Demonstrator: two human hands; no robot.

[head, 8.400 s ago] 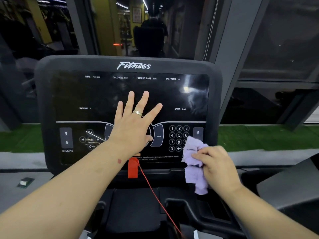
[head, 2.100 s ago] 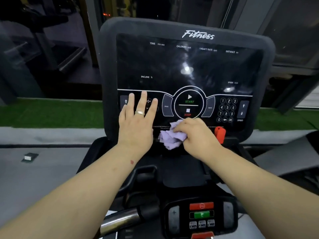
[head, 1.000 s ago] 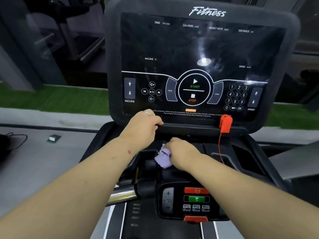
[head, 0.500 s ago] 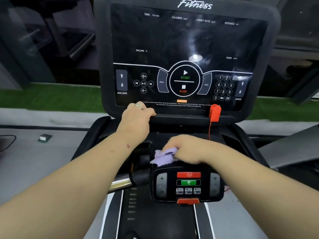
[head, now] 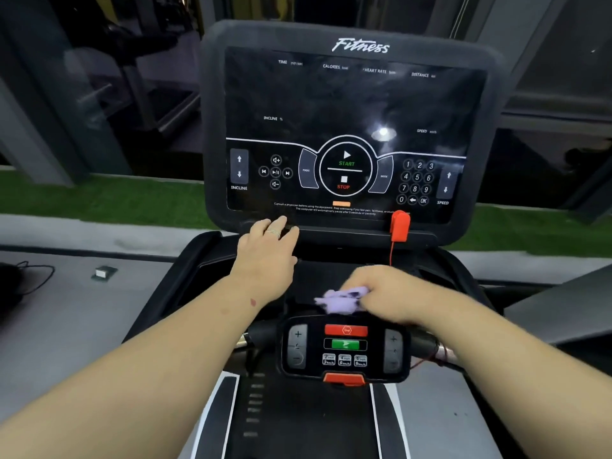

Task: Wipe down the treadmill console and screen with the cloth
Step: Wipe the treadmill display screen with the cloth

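I am seeing my right hand (head: 394, 293) pinching the crumpled lilac cloth (head: 341, 299) on the black console tray (head: 311, 276); my left hand (head: 265, 256), fingers together, is resting on the screen's lower edge (head: 331, 231).

A large black treadmill console (head: 347, 233) is seen in the upper centre of the frame, tilted back, with "Fitness" printed in white along its top edge. Its dark glossy screen (head: 347, 104) is unlit; a bright light spot is reflected right of centre. White labels for time, calories, heart rate, distance, incline and speed are printed on it, and a round START/STOP control, arrow keys and a number pad are set along the lower band. A crumpled lilac cloth (head: 341, 299) is seen at the centre of the frame, below the console, on the dark tray surface; it is blurred and partly covered on its right side.
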